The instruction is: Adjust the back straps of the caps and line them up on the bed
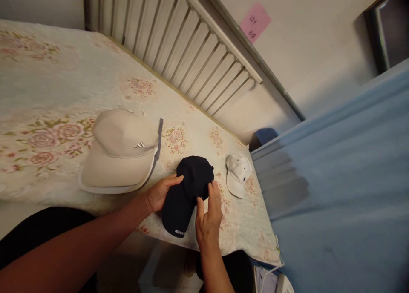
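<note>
A dark navy baseball cap [194, 178] is tilted above the near edge of the table, its brim pointing down toward me with small white lettering along the edge. My left hand [162, 192] grips the cap's left side, the thumb on top and the other fingers hidden beneath. At the cap's right side is my right hand [209, 216], thumb and fingers apart, the fingertips touching the crown. To the left lies a stack of beige caps [119, 148], the top one with a small striped logo. A white cap [238, 173] rests to the right.
A flowered tablecloth [105, 84] covers the table. Behind it stands a pale radiator [179, 41] against the wall. A pink paper note [254, 22] is stuck above. Along the right side hangs a blue curtain [335, 165]. Cables [268, 271] show at the lower right corner.
</note>
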`<action>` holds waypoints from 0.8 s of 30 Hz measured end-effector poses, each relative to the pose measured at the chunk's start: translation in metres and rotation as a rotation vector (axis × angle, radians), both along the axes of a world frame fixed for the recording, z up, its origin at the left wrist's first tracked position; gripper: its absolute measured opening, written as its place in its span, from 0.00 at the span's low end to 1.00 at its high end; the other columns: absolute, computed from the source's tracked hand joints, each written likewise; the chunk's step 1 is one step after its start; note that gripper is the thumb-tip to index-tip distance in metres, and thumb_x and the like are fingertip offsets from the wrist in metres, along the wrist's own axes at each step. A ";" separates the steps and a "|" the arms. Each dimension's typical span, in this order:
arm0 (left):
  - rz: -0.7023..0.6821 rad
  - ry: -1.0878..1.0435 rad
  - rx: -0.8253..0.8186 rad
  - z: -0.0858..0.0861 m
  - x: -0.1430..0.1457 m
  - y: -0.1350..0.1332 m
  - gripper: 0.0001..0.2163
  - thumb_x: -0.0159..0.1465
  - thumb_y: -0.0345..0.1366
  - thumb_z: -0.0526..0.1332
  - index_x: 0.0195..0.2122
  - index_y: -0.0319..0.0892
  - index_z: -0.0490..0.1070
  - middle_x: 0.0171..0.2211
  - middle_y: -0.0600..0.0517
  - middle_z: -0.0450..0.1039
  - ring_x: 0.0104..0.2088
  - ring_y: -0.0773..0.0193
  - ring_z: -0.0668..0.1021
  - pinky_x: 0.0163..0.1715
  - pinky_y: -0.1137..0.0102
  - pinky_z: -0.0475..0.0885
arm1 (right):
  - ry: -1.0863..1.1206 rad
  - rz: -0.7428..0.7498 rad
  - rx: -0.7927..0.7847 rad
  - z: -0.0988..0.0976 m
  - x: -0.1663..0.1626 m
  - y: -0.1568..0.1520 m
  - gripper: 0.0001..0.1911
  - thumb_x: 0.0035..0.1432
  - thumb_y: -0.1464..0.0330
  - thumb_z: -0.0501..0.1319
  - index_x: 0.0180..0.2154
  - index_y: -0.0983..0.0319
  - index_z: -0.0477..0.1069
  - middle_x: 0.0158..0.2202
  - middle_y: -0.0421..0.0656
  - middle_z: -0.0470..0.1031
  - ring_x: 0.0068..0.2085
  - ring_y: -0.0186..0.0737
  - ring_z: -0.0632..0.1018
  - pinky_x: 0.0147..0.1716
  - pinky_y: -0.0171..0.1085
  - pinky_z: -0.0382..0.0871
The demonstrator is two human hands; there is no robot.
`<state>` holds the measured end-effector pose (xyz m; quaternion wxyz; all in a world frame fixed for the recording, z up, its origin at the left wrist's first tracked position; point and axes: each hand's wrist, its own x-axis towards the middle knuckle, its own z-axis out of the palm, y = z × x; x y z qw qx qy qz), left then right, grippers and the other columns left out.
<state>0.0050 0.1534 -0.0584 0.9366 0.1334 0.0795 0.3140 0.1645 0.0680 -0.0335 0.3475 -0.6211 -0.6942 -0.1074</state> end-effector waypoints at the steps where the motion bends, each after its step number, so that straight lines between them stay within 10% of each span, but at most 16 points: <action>1: -0.014 0.014 -0.021 0.000 -0.001 0.000 0.19 0.60 0.36 0.61 0.52 0.37 0.71 0.38 0.42 0.80 0.34 0.53 0.81 0.42 0.60 0.72 | -0.014 0.031 0.001 0.003 -0.007 0.000 0.25 0.65 0.67 0.52 0.63 0.61 0.54 0.64 0.54 0.58 0.65 0.51 0.59 0.58 0.60 0.60; 10: -0.014 0.071 -0.048 -0.002 0.001 0.000 0.14 0.61 0.38 0.61 0.44 0.36 0.75 0.38 0.43 0.80 0.38 0.57 0.80 0.45 0.66 0.70 | -0.192 0.256 -0.035 0.007 -0.040 0.012 0.28 0.64 0.71 0.52 0.64 0.63 0.51 0.64 0.53 0.59 0.67 0.51 0.54 0.60 0.63 0.54; 24: -0.110 0.012 -0.053 -0.006 0.002 -0.001 0.19 0.64 0.42 0.57 0.48 0.32 0.73 0.39 0.41 0.79 0.40 0.53 0.79 0.50 0.59 0.68 | -0.059 0.034 -0.015 -0.017 0.006 0.011 0.26 0.64 0.68 0.52 0.63 0.62 0.53 0.63 0.55 0.60 0.65 0.51 0.58 0.58 0.62 0.59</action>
